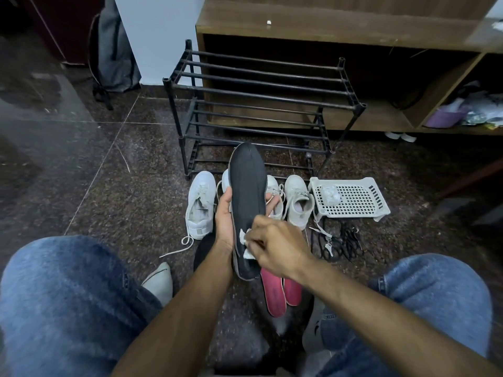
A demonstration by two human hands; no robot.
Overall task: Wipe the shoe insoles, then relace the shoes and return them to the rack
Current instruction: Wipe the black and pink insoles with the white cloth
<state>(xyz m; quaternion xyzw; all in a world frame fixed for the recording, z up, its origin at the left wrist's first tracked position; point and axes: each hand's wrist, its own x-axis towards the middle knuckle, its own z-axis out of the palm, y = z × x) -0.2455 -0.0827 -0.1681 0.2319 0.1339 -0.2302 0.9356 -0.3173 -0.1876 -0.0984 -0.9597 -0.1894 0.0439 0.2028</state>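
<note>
My left hand (224, 219) grips a long black insole (249, 191) by its left edge and holds it upright, toe pointing away from me. Against the insole's lower part my right hand (275, 244) pinches a small white wipe (245, 242). Two pink insoles (280, 293) lie on the floor under my hands. White sneakers stand in a row on the floor behind: one at the left (200, 205), one at the right (298, 200), and others partly hidden by the insole. Black laces (340, 242) lie in a heap to the right.
A black metal shoe rack (258, 99) with bare shelves stands behind the shoes, before a wooden cabinet (340, 25). A white perforated plastic tray (351, 198) lies at the right. A pale insole (159, 281) rests by my left knee. A grey bag (114, 50) leans on the wall.
</note>
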